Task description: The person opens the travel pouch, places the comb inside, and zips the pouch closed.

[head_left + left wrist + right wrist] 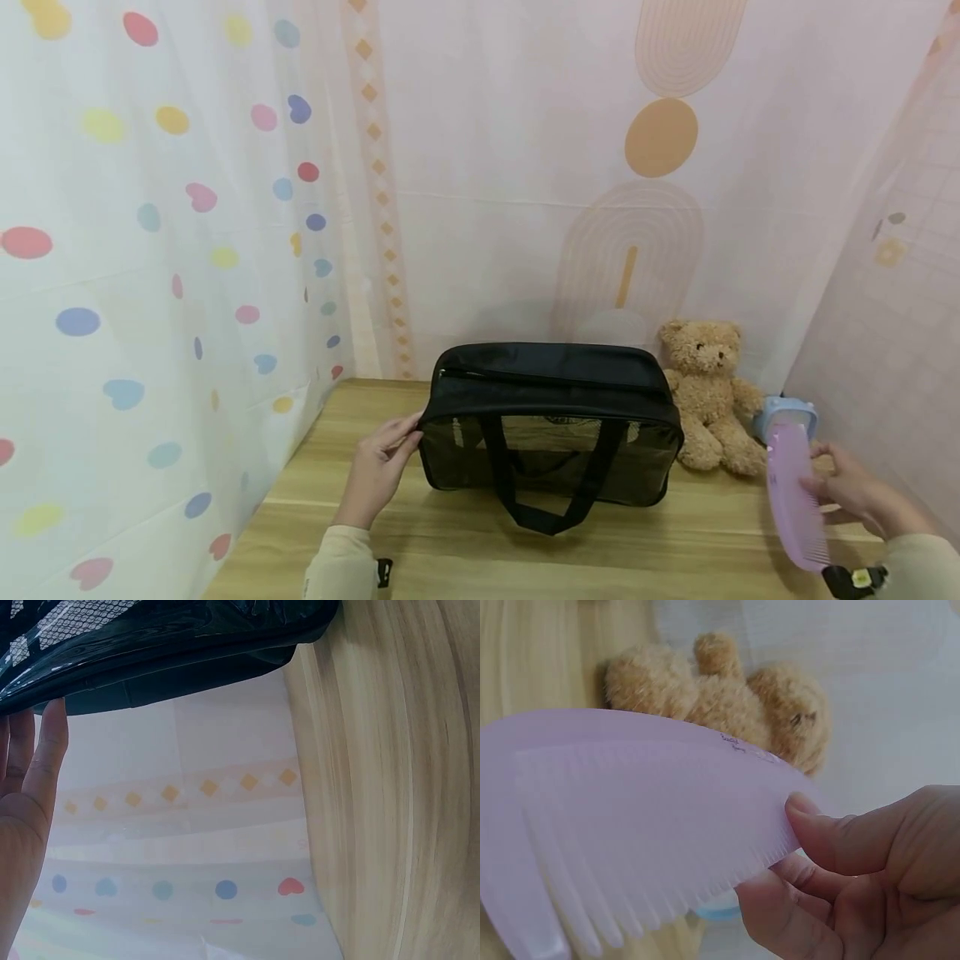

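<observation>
Purple comb (795, 492) pinched at 4 o'clock, black bag (555, 367) at centre

Clock centred on the bag, 12 toward the back curtain (510, 208).

Left hand (382, 467): at 9 o'clock, thumb and fingers on the bag's end edge, apparently pinching it; the thumb is out of sight in the left wrist view. Right hand (862, 492): thumb on one face of the comb, fingers behind, pinching near the fine teeth.

Handling (judged): comb light, stiff, smooth, likely slippery; thin teeth may snap. Solid spine is the better hold. Bag light for its bulk, soft, with glossy see-through panels that may crease; grip at the piped edge or the strap (551, 523) drooping at 6.

Room: bare tabletop (420, 550) from 6 to 8 o'clock; table edge slants past 8. Tight at 3: teddy bear (705, 392) just beside the bag, blue-rimmed object (804, 407) partly hidden by the comb, right-hand curtain (892, 350) close beyond.
</observation>
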